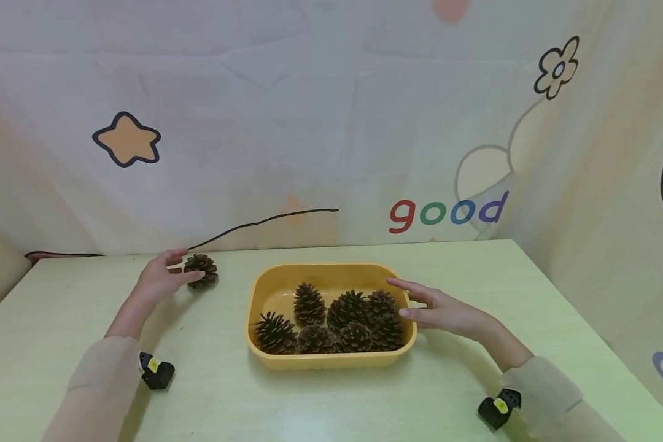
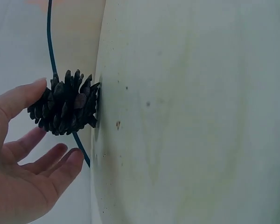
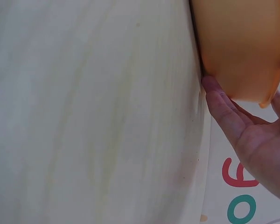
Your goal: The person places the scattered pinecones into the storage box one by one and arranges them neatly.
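I see the lone pine cone on the worktop, at my left hand fingertips, grip apart. My right hand, fingers straight, touches the yellow tray.

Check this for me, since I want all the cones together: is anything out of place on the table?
Yes. One pine cone sits alone on the table, left of the yellow tray that holds the other cones. The left hand is around it with fingers open; the right hand rests against the tray's side.
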### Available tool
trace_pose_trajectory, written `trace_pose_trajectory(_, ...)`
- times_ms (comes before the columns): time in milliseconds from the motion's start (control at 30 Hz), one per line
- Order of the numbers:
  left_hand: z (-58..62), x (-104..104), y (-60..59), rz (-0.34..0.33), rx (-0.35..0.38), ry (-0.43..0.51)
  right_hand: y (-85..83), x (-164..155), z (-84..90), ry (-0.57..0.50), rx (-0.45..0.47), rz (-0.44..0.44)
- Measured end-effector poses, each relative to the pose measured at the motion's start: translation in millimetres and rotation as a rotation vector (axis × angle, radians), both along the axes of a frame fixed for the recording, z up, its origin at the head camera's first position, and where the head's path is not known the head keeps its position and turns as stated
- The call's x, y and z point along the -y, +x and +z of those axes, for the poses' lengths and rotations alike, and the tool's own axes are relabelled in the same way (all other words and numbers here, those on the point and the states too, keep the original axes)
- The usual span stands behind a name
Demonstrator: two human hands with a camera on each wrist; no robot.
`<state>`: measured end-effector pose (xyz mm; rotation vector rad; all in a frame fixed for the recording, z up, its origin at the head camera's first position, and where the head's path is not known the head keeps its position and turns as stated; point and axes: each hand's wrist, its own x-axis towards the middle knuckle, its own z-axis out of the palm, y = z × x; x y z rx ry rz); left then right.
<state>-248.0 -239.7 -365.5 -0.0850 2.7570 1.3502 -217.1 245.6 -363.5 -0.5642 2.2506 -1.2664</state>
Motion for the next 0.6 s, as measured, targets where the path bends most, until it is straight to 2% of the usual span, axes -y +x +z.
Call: trace_pose_trajectory(600, -1.7, -2.8, -1.0, -0.019, -0.012, -0.026, 0.0, 0.7, 0.0, -0.009, 0.0, 0.006)
